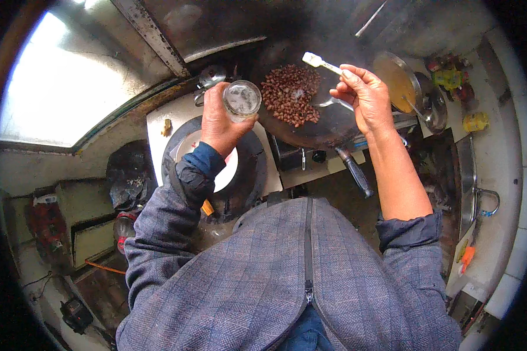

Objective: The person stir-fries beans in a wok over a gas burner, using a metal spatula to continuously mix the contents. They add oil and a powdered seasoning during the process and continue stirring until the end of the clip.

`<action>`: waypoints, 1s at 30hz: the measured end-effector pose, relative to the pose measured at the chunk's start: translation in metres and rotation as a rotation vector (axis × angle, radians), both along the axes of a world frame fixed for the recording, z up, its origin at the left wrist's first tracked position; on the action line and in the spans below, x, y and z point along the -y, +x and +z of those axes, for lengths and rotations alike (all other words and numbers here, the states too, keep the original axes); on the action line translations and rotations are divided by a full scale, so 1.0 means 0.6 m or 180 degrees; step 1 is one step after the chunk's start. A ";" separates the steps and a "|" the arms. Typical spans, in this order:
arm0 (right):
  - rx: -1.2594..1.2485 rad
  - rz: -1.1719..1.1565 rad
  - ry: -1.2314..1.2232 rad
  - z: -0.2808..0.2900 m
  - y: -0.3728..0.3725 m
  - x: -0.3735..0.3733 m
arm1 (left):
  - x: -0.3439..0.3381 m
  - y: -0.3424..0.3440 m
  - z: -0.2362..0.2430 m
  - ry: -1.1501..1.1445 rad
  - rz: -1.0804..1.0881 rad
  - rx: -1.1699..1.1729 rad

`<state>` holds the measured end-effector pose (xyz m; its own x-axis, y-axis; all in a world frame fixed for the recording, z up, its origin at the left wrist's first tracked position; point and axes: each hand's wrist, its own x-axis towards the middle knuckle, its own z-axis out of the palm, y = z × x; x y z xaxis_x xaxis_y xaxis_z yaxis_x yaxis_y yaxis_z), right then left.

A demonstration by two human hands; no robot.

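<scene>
My left hand [218, 124] is wrapped around a clear glass jar [242, 99], its round mouth facing up and something whitish inside. The jar is just left of a dark wok [341, 130]. Reddish-brown nuts, apparently peanuts [284, 96], are heaped in the wok, with a small whitish patch on them. Above the wok's right side, my right hand [366, 96] pinches a small white measuring spoon [322, 62] by its handle, the bowl end pointing left. Below it a metal turner [329, 101] rests in the wok, partly hidden by the hand.
Below my left forearm, a white plate [226, 177] sits on a dark round surface. The wok's black handle [355, 171] points toward me. To the right stand a metal pan [397, 81] with yellowish contents and yellow packages [448, 79]. Haze hangs over the stove.
</scene>
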<state>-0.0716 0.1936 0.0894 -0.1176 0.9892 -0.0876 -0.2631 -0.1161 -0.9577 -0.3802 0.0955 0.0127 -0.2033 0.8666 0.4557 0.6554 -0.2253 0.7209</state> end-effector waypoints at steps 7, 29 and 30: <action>0.0638 0.0778 0.0374 0.035 -0.083 0.042 | -0.006 0.006 -0.001 -0.0003 -0.0051 -0.0051; 0.5216 0.2969 0.0847 0.134 0.147 -0.013 | -0.093 -0.367 -0.320 -0.1319 0.1853 -0.0121; 0.5311 0.2939 0.0920 0.162 0.139 -0.006 | -0.096 -0.366 -0.329 -0.1347 0.1897 -0.0082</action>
<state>0.0116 0.1969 0.1868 -0.5166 0.6823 -0.5173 0.8399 0.5213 -0.1511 -0.5999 0.1533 -0.1848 -0.6891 0.7151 0.1174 0.5978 0.4693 0.6499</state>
